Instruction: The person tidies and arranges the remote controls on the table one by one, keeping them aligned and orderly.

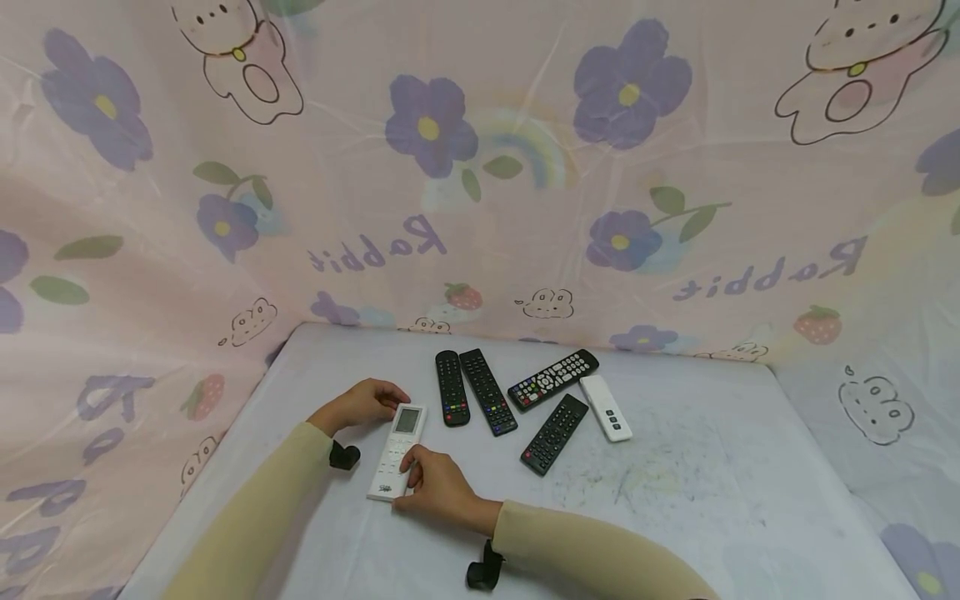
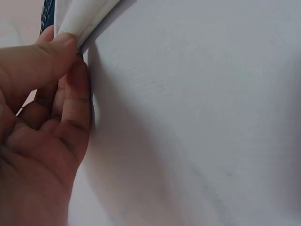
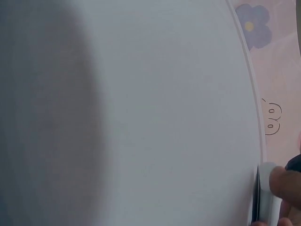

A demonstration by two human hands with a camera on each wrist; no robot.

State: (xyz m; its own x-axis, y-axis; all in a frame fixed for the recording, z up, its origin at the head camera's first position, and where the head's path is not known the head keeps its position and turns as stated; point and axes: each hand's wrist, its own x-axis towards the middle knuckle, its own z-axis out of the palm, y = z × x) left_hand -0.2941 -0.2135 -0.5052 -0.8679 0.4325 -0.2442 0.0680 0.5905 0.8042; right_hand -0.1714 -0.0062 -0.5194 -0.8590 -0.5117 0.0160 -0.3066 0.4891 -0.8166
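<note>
A white air conditioner remote point(image 1: 390, 467) with a grey screen at its far end slants over the white table, close to its surface. My left hand point(image 1: 363, 404) pinches it at the upper left; in the left wrist view, the thumb presses the rounded edge of the white remote point(image 2: 91, 16) with the fingers curled beneath. My right hand point(image 1: 442, 492) grips the lower right side, thumb on top by the buttons. At the corner of the right wrist view, the right thumb point(image 3: 288, 186) lies against the remote's white end point(image 3: 267, 176); most of that hand is out of frame.
Beyond and right of the hands lie two long black remotes point(image 1: 452, 387) point(image 1: 487, 392) side by side, a black remote with pale buttons point(image 1: 553, 379), a shorter black remote point(image 1: 555, 435) and a slim white remote point(image 1: 606, 408). A printed curtain point(image 1: 510, 217) encloses the table point(image 1: 697, 433).
</note>
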